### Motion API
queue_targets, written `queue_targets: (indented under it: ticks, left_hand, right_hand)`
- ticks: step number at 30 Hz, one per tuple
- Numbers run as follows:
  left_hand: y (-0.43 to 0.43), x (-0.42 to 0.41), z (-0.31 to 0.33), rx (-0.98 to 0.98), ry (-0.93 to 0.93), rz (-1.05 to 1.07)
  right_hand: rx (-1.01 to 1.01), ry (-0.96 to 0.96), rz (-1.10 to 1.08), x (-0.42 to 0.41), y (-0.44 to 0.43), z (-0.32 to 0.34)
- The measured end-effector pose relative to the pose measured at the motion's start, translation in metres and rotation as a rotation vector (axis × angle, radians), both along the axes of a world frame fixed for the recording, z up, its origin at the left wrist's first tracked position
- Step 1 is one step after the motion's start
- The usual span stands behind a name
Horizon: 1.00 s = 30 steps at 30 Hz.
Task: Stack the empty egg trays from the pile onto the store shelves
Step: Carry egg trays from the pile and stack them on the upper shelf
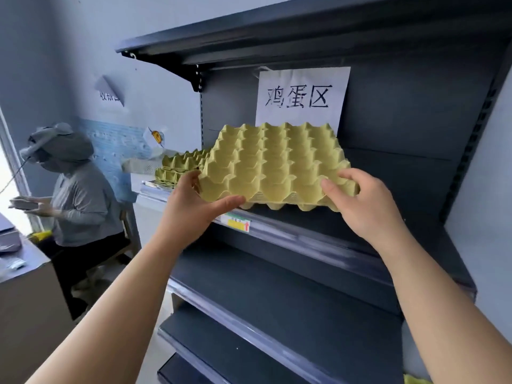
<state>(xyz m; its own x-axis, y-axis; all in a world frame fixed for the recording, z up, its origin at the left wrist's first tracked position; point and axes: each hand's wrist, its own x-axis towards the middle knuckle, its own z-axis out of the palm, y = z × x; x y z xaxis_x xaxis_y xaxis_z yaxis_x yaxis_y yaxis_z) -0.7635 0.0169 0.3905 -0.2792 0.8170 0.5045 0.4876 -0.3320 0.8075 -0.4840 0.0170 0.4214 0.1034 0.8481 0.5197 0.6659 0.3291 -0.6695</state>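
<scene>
Here in the head view, the yellow egg tray (277,164) spans the gap between both hands, tilted with its far edge raised and its near edge just above the front lip of the dark shelf (318,234). The left hand (194,206) grips the tray's near-left corner, thumb along the front edge, while the right hand (368,206) pinches the near-right corner, thumb on top and fingers curled over the side. Just beyond the left hand's fingers lies a low stack of trays (177,167).
</scene>
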Motion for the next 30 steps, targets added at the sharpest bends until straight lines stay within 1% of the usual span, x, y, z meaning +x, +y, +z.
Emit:
queue_targets:
  ticks: [6,12,16,22,30]
  left_hand:
    - [0.081,-0.061,0.020,0.024,-0.003,-0.011]
    - [0.149,-0.117,0.031,0.056,-0.006,-0.009]
    - [0.195,-0.154,0.034,0.065,-0.025,-0.061]
    - [0.260,-0.203,0.033,0.057,-0.035,-0.185]
    - [0.315,-0.248,0.020,0.029,-0.034,-0.342]
  right_hand:
    - [0.021,-0.015,0.007,-0.061,0.085,0.016]
    - [-0.037,-0.020,-0.007,-0.119,0.150,0.024]
    - [-0.054,-0.031,-0.039,-0.152,0.178,0.025]
    - [-0.037,-0.049,-0.157,-0.201,0.207,0.022]
    - [-0.018,-0.043,-0.299,-0.252,0.228,0.010]
